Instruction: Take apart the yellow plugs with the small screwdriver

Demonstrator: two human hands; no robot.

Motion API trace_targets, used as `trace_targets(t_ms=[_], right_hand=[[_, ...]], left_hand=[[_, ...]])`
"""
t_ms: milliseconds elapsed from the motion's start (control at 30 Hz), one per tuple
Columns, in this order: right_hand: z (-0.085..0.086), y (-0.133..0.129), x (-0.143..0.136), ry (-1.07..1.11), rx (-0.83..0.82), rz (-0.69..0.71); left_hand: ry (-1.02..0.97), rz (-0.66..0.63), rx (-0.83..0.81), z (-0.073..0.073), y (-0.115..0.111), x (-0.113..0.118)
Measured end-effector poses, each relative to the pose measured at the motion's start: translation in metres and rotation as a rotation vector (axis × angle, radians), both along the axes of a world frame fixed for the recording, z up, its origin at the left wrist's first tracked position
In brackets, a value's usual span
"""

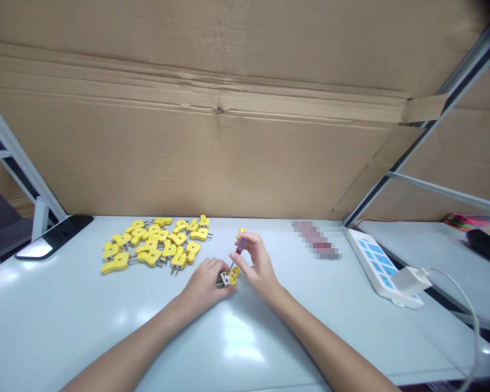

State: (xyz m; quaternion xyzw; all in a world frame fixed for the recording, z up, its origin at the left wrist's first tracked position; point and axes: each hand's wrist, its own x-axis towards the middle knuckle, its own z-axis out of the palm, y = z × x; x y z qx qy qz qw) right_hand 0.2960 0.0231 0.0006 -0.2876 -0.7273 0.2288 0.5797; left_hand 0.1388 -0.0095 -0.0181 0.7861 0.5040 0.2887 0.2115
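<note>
My left hand (206, 283) grips a small yellow and white plug (227, 278) between thumb and fingers, its metal pins pointing left. In my right hand (258, 261) is a small screwdriver (240, 249) with a dark red and clear handle, held at a tilt. Its thin shaft slopes down to the plug, where the tip is too small to make out. A bit of yellow shows at the top of the screwdriver, above my right fingers. Left of my hands lies a loose group of yellow plugs (149, 257), several with metal pins showing.
A white power strip (375, 261) with blue sockets and a white adapter (411, 281) lies at the right, its cable (469, 299) curving down. A blurred-out reddish item (316, 239) lies at the back. A black phone-like object (75, 224) is far left. Cardboard (228, 163) stands behind the table.
</note>
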Motion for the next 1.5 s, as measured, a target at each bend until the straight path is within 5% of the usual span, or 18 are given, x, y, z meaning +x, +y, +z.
trace_targets(t_ms=[167, 500, 833, 1267, 1500], right_hand=[[-0.0014, 0.0031, -0.0007, 0.041, 0.015, -0.077], [-0.0012, -0.0022, 0.0021, 0.103, -0.175, 0.137], [0.0012, -0.0004, -0.0006, 0.044, 0.013, -0.114], [-0.0006, -0.0025, 0.0018, 0.113, -0.147, 0.073], [0.0007, -0.0009, -0.0002, 0.032, -0.030, -0.069]], left_hand=[[0.001, 0.011, -0.003, 0.0009, -0.0009, 0.0002], [-0.008, 0.007, -0.005, 0.0007, -0.0009, -0.0003], [-0.012, 0.012, -0.001, -0.0018, -0.0002, -0.0006], [-0.011, -0.011, 0.004, -0.0016, 0.0005, -0.0011], [-0.015, 0.008, 0.006, -0.0007, -0.0007, -0.0002]])
